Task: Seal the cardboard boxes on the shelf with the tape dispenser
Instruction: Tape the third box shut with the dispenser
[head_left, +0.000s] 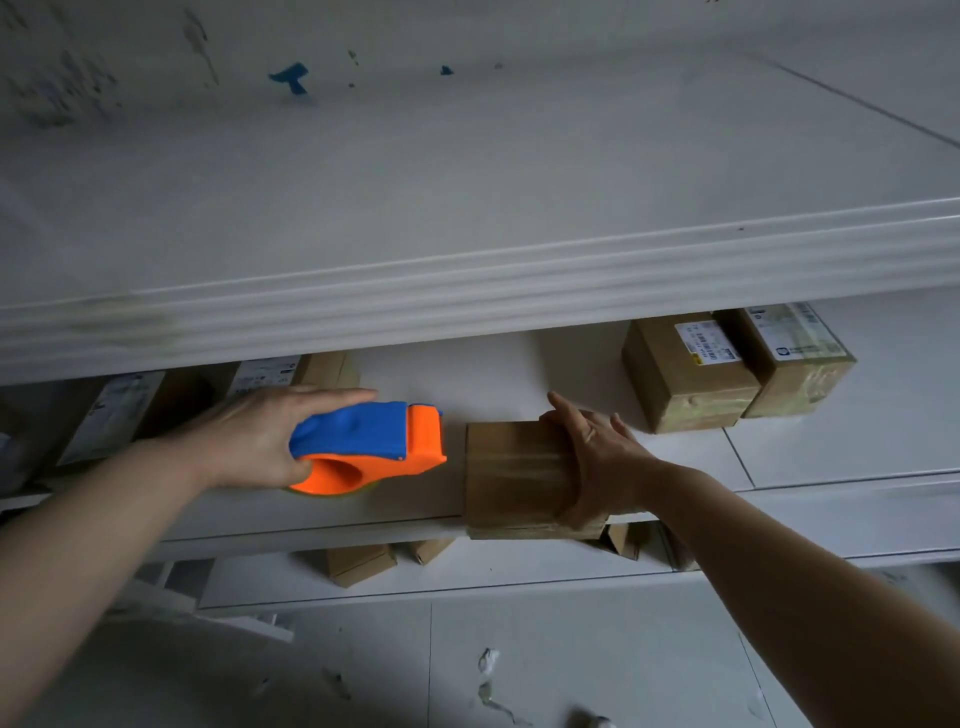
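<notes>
A small cardboard box (511, 467) sits at the front edge of the white middle shelf (519, 374), with shiny clear tape across its top. My right hand (597, 457) grips its right side, fingers spread over the top edge and thumb low on the front. Just left of the box, my left hand (260, 441) holds a blue and orange tape dispenser (371, 447), with its orange nose pointing at the box a short gap away.
Two taped, labelled boxes (691, 374) stand at the back right of the same shelf. More labelled boxes (119, 410) lie at the left behind my left hand. The upper shelf's thick front lip (467, 296) overhangs. Small boxes (358, 564) sit on the shelf below.
</notes>
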